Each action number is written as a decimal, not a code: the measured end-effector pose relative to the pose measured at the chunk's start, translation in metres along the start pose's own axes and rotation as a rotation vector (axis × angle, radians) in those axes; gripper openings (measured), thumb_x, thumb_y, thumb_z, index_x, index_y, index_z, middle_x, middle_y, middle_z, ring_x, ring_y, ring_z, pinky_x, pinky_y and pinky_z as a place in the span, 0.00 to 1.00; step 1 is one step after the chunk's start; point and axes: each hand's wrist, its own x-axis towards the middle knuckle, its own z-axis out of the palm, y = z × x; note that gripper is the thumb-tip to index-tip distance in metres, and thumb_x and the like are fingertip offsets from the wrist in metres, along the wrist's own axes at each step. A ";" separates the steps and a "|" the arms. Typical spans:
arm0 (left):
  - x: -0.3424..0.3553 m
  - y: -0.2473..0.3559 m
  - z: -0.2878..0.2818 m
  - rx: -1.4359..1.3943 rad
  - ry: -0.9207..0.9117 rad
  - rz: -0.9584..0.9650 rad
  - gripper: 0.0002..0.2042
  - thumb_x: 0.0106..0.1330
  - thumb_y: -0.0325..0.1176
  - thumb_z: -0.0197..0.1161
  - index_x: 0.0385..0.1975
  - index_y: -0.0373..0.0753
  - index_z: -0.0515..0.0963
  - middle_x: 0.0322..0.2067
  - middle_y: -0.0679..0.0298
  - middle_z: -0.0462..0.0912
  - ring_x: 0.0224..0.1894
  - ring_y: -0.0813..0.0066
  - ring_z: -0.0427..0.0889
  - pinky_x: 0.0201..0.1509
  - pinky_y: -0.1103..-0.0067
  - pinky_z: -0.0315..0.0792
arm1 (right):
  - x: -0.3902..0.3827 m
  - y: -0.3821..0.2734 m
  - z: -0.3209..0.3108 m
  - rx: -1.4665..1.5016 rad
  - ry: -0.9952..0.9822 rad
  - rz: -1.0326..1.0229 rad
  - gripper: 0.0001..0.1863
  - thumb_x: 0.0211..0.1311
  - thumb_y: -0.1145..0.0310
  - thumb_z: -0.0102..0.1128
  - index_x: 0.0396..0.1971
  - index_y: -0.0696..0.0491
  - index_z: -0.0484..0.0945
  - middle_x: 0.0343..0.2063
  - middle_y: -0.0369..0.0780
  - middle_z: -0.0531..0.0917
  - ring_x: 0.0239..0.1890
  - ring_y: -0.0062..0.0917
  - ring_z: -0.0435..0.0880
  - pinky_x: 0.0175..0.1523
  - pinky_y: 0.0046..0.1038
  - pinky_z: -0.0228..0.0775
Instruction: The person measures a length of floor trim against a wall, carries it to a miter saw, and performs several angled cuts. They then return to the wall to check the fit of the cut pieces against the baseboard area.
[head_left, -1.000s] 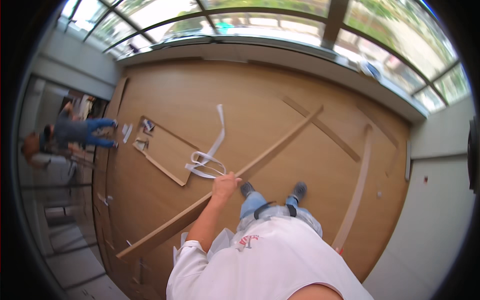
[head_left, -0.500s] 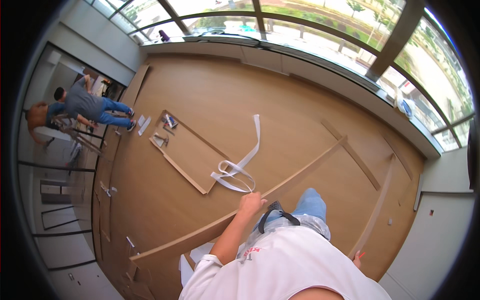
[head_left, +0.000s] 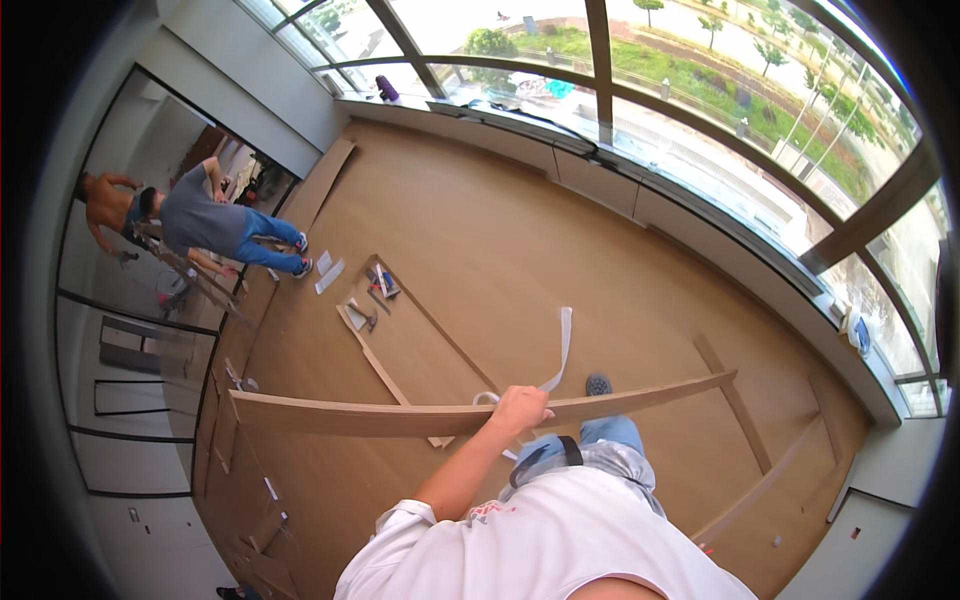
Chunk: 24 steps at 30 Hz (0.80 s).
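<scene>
My left hand (head_left: 523, 408) is closed around a long wooden board (head_left: 340, 416), gripping it near the middle. The board is raised across my front, one end far to the left and the other to the right. A white strip (head_left: 565, 350) lies loosely on the floor just beyond this hand, partly hidden by it. My right hand is out of sight behind my white shirt; only a small red tip (head_left: 707, 549) shows at the shirt's edge. Beside that tip runs a second long board (head_left: 757, 490); I cannot tell whether it is held.
Narrow boards (head_left: 425, 315) form a long outline on the floor, with a hammer (head_left: 364, 316) and small tools (head_left: 384, 283) inside. Another board (head_left: 733, 405) lies at right. A person in grey (head_left: 205, 213) and a shirtless person (head_left: 108, 207) stand at far left. Windows (head_left: 690, 130) line the far side.
The held board has swung, its left end moving farther away from me and its right end slightly nearer. My view has turned, and my right hand has gone out of sight.
</scene>
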 end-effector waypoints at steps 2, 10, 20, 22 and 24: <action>0.027 -0.015 -0.030 0.005 -0.063 0.039 0.19 0.56 0.49 0.71 0.27 0.35 0.84 0.30 0.51 0.86 0.38 0.54 0.87 0.44 0.64 0.80 | -0.006 -0.024 0.041 0.022 -0.017 0.010 0.33 0.70 0.45 0.56 0.62 0.57 0.69 0.54 0.45 0.78 0.54 0.33 0.76 0.60 0.36 0.69; 0.138 -0.098 -0.096 -0.005 -0.119 0.143 0.18 0.58 0.48 0.69 0.29 0.36 0.85 0.31 0.50 0.87 0.39 0.53 0.87 0.44 0.64 0.80 | -0.051 -0.087 0.193 0.118 0.001 0.029 0.35 0.70 0.44 0.55 0.64 0.56 0.67 0.57 0.45 0.76 0.57 0.34 0.74 0.62 0.38 0.68; 0.263 -0.325 -0.172 -0.019 -0.061 0.326 0.17 0.58 0.46 0.68 0.27 0.36 0.85 0.28 0.51 0.86 0.37 0.54 0.87 0.44 0.65 0.80 | -0.190 -0.082 0.403 0.314 0.141 0.086 0.37 0.70 0.42 0.55 0.67 0.55 0.65 0.62 0.45 0.74 0.61 0.36 0.73 0.64 0.40 0.67; 0.279 -0.373 -0.220 -0.027 0.010 0.365 0.15 0.55 0.45 0.68 0.25 0.38 0.86 0.28 0.53 0.86 0.37 0.57 0.87 0.43 0.66 0.80 | -0.229 -0.083 0.447 0.378 0.160 0.108 0.38 0.69 0.42 0.55 0.68 0.54 0.65 0.62 0.45 0.74 0.62 0.36 0.73 0.64 0.41 0.67; 0.301 -0.418 -0.266 0.009 0.021 0.359 0.13 0.54 0.42 0.70 0.23 0.38 0.85 0.26 0.53 0.86 0.35 0.57 0.87 0.41 0.66 0.80 | -0.256 -0.085 0.488 0.456 0.124 0.161 0.38 0.69 0.41 0.54 0.68 0.54 0.64 0.63 0.45 0.73 0.63 0.37 0.72 0.65 0.41 0.67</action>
